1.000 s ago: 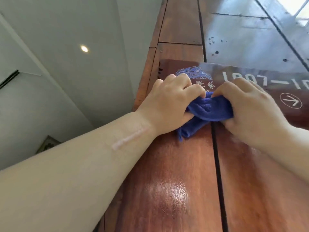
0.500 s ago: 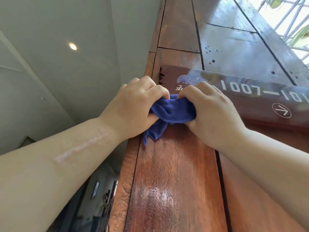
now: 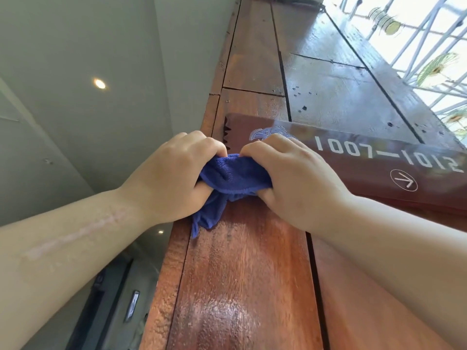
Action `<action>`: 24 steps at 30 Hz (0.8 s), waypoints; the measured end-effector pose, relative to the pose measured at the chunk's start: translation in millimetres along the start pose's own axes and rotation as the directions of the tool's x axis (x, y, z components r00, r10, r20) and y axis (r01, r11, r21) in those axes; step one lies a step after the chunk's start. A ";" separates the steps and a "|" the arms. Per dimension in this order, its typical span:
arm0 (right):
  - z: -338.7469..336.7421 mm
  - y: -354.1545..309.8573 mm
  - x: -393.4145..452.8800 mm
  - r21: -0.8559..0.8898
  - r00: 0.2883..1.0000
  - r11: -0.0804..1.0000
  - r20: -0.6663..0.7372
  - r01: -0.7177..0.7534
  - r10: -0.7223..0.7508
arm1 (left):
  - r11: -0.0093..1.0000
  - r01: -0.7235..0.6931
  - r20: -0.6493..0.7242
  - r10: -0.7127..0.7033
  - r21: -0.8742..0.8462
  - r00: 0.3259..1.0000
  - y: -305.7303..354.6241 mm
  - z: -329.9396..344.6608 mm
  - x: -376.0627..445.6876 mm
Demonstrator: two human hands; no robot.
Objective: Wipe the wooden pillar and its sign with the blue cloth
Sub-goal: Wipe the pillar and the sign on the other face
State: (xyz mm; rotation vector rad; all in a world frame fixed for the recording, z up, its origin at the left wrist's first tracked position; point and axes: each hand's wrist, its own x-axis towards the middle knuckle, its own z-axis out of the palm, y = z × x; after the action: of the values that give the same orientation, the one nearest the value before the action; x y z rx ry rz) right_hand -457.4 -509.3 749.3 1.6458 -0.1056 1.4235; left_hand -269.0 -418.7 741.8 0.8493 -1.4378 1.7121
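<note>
Two bare forearms come up from the bottom of the view, reaching to a varnished wooden pillar seen from below. Nearest plank glossy, with a bright glare patch low down; a dark seam runs up its right side.

Left hand: fingers curled over, thumb tucked under, grip clamped on the left part of the blue cloth. Right hand: same posture, grip clamped on the cloth's right part. Cloth bunched between the two fists, one loose tail hanging down over the pillar's left edge. Judgement: bunching it in both hands gives a thick pad and lets both arms lean in; it sits against the wood right at the sign's lower left corner.

Sign just beyond the knuckles: dark panel with a pale emblem, white numerals 1007–1012, a circled arrow. Right-hand fingers overlap its near edge. Likely next surface to wipe.

Further up: more planks, small dark pits. Grey ceiling with a recessed ceiling light on the left; bright window with bars far right.
</note>
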 end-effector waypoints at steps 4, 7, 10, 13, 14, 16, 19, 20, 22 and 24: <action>-8.6 6.1 10.5 0.116 0.992 0.992 -0.103 -0.056 0.068 | 0.997 0.051 -0.087 -0.056 -0.056 0.995 1.8 -4.0 13.6; -10.4 12.2 25.4 0.137 0.979 0.986 -0.166 -0.099 0.122 | 0.988 0.121 -0.139 -0.134 -0.099 0.981 1.9 -3.2 33.0; -8.1 17.0 43.4 0.130 0.977 0.988 -0.185 -0.086 0.110 | 0.968 0.210 -0.203 -0.235 -0.137 0.951 -1.6 2.2 44.5; -5.5 18.9 66.6 0.054 0.990 0.996 -0.124 -0.065 0.071 | 0.944 0.306 -0.197 -0.325 -0.122 0.925 -6.3 7.6 53.2; -4.4 18.4 74.1 0.031 0.991 0.997 -0.111 -0.074 0.077 | 0.934 0.338 -0.182 -0.355 -0.116 0.917 -8.3 8.1 57.7; 0.6 16.4 84.4 0.013 0.989 0.993 -0.091 -0.119 0.120 | 0.915 0.391 -0.164 -0.403 -0.100 0.901 -11.3 8.7 64.4; 8.8 16.1 91.9 0.023 0.975 0.976 -0.051 -0.216 0.216 | 0.907 0.416 -0.154 -0.421 -0.068 0.894 -14.0 11.4 71.4; 11.2 17.3 92.7 0.021 0.970 0.971 -0.042 -0.239 0.240 | 0.907 0.416 -0.148 -0.421 -0.063 0.895 -14.7 12.6 73.6; 14.0 20.3 93.5 -0.009 0.968 0.969 -0.044 -0.248 0.248 | 0.912 0.407 -0.138 -0.410 -0.049 0.902 -18.4 14.7 78.8; 14.0 23.5 95.1 -0.029 0.968 0.968 -0.037 -0.250 0.248 | 0.919 0.391 -0.129 -0.394 -0.049 0.910 -24.4 15.5 85.9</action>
State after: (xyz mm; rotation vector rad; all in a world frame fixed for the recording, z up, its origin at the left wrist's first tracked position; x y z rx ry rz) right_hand -430.1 -486.5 841.7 1.6230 -0.3260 1.6273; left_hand -291.7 -421.3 829.5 0.9200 -1.1027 1.4149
